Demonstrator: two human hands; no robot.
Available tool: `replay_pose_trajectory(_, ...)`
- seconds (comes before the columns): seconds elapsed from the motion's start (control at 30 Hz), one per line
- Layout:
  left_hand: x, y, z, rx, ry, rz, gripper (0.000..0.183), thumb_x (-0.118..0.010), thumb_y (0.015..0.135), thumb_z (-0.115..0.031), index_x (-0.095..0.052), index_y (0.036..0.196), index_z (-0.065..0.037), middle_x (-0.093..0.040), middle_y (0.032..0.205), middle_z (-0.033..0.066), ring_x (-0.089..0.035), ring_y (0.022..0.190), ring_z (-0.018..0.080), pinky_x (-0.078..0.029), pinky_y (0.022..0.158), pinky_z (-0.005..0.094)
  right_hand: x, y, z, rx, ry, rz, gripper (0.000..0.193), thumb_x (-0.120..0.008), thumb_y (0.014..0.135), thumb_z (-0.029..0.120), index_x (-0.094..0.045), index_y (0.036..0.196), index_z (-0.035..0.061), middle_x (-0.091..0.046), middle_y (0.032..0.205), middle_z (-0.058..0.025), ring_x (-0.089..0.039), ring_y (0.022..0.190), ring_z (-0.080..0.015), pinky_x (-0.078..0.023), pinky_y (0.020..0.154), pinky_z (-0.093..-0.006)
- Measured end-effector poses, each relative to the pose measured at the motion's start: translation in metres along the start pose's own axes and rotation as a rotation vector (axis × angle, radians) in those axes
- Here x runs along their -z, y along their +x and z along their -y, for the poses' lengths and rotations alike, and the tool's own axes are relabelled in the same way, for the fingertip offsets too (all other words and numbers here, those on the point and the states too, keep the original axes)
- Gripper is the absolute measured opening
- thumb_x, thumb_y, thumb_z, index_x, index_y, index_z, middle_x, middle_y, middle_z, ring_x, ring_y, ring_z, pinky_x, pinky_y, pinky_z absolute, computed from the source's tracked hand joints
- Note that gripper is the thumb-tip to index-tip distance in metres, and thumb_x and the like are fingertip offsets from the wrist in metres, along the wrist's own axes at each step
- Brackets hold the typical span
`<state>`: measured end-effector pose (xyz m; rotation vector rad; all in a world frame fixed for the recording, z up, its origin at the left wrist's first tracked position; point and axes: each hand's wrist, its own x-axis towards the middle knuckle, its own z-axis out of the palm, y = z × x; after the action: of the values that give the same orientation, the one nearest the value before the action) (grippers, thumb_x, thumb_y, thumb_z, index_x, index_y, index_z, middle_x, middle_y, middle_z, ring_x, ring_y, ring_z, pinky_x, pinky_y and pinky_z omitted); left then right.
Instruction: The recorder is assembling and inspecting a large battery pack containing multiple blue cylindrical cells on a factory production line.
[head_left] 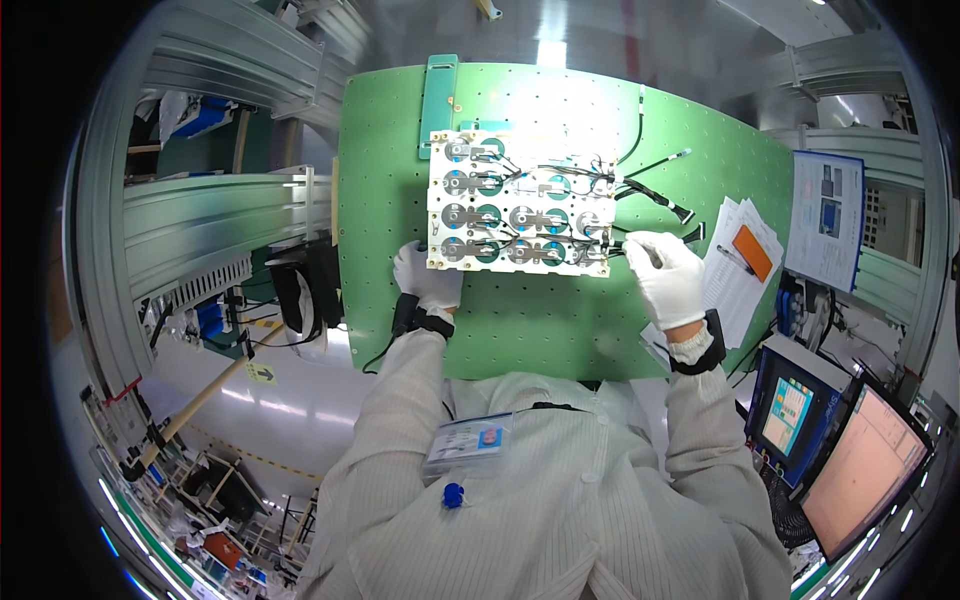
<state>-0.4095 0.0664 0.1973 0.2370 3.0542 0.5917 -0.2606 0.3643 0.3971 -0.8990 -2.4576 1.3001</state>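
Observation:
A white metal panel (500, 200) with rows of round grey and teal parts and black wiring lies on the green pegboard table (390, 180). My left hand (430, 277), in a white glove, grips the panel's near left corner; some fingertips are hidden against its edge. Off the panel's right side, my gloved right hand (667, 278) is closed in a pinch on a black cable (618, 248) that runs out from the wiring. Black connectors (683, 214) on a cable bundle lie just beyond that hand. Each wrist wears a black band.
Papers (745, 265) with an orange card (752, 252) and a pen lie right of my right hand. A teal bar (438, 105) stands behind the panel's left side. A blue-framed sheet (825, 220), a blue instrument (795, 410) and a monitor (865, 465) are at the right.

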Motion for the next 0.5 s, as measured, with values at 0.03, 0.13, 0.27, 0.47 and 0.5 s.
replay_pose_trajectory(0.03, -0.002, 0.001, 0.002, -0.032, -0.018, -0.02, 0.039, -0.081, 0.071, -0.037, -0.067, 0.085, -0.004, -0.065, 0.084, 0.0156, -0.065, 0.08, 0.0373, -0.048, 0.065, 0.0469, -0.002, -0.002, 0.0, 0.017, -0.018, -0.037, 0.011, -0.074, 0.088, 0.008, -0.075, 0.097, 0.0011, -0.07, 0.082, -0.0084, -0.068, 0.07, -0.0125, -0.053, 0.064, -0.0269)
replay_pose_trajectory(0.13, -0.006, 0.0, -0.003, -0.157, 0.048, -0.145, 0.035, -0.081, 0.071, -0.035, -0.066, 0.077, -0.004, -0.065, 0.07, 0.0135, -0.066, 0.068, 0.0348, -0.049, 0.059, 0.0439, -0.011, 0.006, 0.017, 0.085, -0.077, -0.035, 0.019, -0.075, 0.089, 0.014, -0.074, 0.105, 0.0029, -0.07, 0.083, -0.0086, -0.067, 0.068, -0.0173, -0.054, 0.064, -0.0287)
replay_pose_trajectory(0.27, -0.006, 0.005, 0.005, -0.279, 0.036, -0.307, 0.032, -0.081, 0.07, -0.032, -0.066, 0.073, -0.004, -0.065, 0.063, 0.0119, -0.066, 0.06, 0.0333, -0.048, 0.055, 0.0422, -0.046, 0.038, 0.05, 0.228, -0.326, 0.132, 0.049, -0.075, 0.088, 0.036, -0.065, 0.128, 0.0097, -0.071, 0.083, -0.0097, -0.068, 0.07, -0.0262, -0.055, 0.064, -0.0344)
replay_pose_trajectory(0.47, 0.0, 0.001, -0.008, -0.186, -0.011, -0.114, 0.03, -0.082, 0.069, -0.029, -0.066, 0.077, -0.004, -0.068, 0.071, 0.0128, -0.068, 0.068, 0.0323, -0.05, 0.059, 0.0418, -0.075, 0.06, 0.04, 0.241, -0.641, 0.242, 0.053, -0.064, 0.092, 0.052, -0.063, 0.129, 0.0153, -0.072, 0.083, -0.0095, -0.069, 0.073, -0.0291, -0.054, 0.063, -0.0418)
replay_pose_trajectory(0.5, 0.002, 0.001, -0.009, -0.175, 0.016, -0.131, 0.031, -0.082, 0.069, -0.029, -0.066, 0.077, -0.004, -0.068, 0.071, 0.0128, -0.068, 0.067, 0.0324, -0.051, 0.059, 0.0416, -0.076, 0.061, 0.04, 0.273, -0.678, 0.226, 0.05, -0.064, 0.092, 0.051, -0.064, 0.128, 0.016, -0.072, 0.083, -0.0095, -0.069, 0.073, -0.0291, -0.054, 0.063, -0.0418)
